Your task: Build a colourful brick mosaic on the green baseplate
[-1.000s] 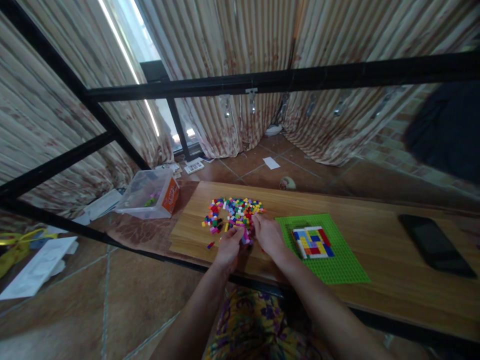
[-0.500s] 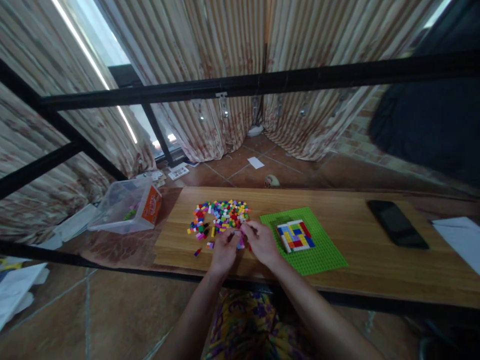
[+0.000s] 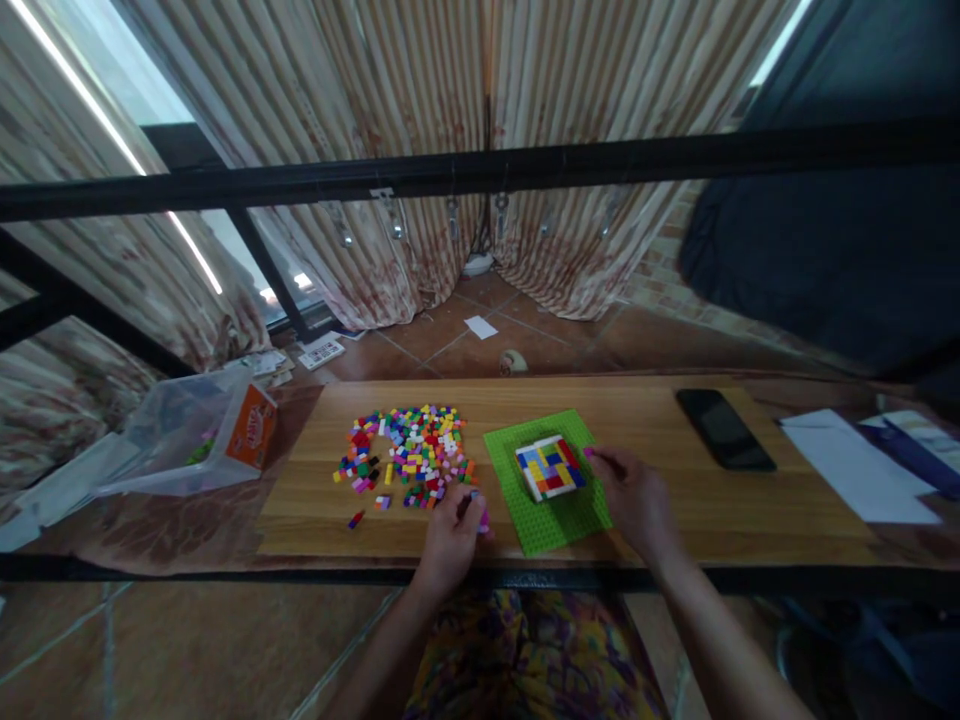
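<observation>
My right hand [image 3: 636, 497] is beyond the right edge of the green baseplate [image 3: 559, 527], its fingertips pinching a small pink toy brick [image 3: 589, 453]. On the baseplate sits a low square block of bricks [image 3: 551, 468] with a white border and a red, blue, yellow and white top. My left hand [image 3: 450, 535] is closed at the near right edge of the loose brick pile [image 3: 424, 450]. Whatever its fingertips hold is too small to make out. Pink bricks [image 3: 484, 520] show right beside those fingers, partly hidden by them.
A clear plastic box [image 3: 187, 440] with an orange label stands left of the wooden table [image 3: 300, 520]. A black phone [image 3: 724, 430] lies on the table's right part, with white papers [image 3: 855, 465] beyond. A dark metal bar [image 3: 450, 172] crosses above the far side.
My right hand has left the left hand and moved right, past the baseplate, carrying a pink brick. My left hand stays by the pile. The view has turned to the right.
</observation>
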Motion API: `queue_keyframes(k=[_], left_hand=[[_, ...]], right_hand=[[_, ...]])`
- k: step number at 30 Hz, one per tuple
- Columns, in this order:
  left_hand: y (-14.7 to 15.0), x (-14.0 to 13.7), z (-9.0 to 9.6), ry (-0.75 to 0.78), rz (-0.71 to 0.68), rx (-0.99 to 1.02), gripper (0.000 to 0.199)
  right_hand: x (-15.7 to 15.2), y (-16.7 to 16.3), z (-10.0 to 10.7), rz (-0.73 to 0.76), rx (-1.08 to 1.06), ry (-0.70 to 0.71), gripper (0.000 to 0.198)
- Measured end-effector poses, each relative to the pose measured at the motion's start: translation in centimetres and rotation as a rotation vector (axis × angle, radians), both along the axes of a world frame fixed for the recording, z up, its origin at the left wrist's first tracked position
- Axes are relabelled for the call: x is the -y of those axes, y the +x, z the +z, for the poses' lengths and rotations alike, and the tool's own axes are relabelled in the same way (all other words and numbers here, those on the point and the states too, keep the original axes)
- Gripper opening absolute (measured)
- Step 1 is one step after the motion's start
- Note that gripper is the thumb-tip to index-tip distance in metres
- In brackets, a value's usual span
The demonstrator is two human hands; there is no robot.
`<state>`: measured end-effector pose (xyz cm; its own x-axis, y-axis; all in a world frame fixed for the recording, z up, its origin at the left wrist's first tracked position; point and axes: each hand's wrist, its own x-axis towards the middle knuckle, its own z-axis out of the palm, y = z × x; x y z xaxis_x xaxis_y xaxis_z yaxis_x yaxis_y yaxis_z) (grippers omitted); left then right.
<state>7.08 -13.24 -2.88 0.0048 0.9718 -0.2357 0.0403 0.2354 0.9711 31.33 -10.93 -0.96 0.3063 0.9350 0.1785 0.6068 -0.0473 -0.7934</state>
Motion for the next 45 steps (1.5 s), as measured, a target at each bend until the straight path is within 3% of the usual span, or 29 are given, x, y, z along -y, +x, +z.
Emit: queue_keyframes(k=[5,13,20,27,34,45], left_hand=[[-0.2,0.3,-0.8,0.035,-0.035,-0.094,0.027],[-0.7,0.5,-1.1,0.014,-0.088,-0.148,0.028],[-0.3,0.5,-0.7,0.034,-0.099,-0.2,0.026],[-0.4,0.6,-0.5,0.035,-0.103,-0.21,0.025],[-0.4,0.6,-0.8,0.006,-0.095,-0.186,0.027],[-0.4,0.6,-0.9,-0.001,-0.076,-0.15,0.028]], right_hand=[[-1.2,-1.3,-0.5,0.058,0.138,0.063,0.033],[-4.5,-0.6,0.0,0.402,0.514,0.098,0.029],[-5.9,-0.1,0.9,0.532,0.51,0.061,0.025],[-6.1,-0.2,-0.2,0.391,0.232,-0.004,0.014],[-5.3,0.2,-2.4,0.103,-0.105,-0.025,0.03],[-6.4,-2.0,-3.0,0.115,-0.254,-0.137,0.036]])
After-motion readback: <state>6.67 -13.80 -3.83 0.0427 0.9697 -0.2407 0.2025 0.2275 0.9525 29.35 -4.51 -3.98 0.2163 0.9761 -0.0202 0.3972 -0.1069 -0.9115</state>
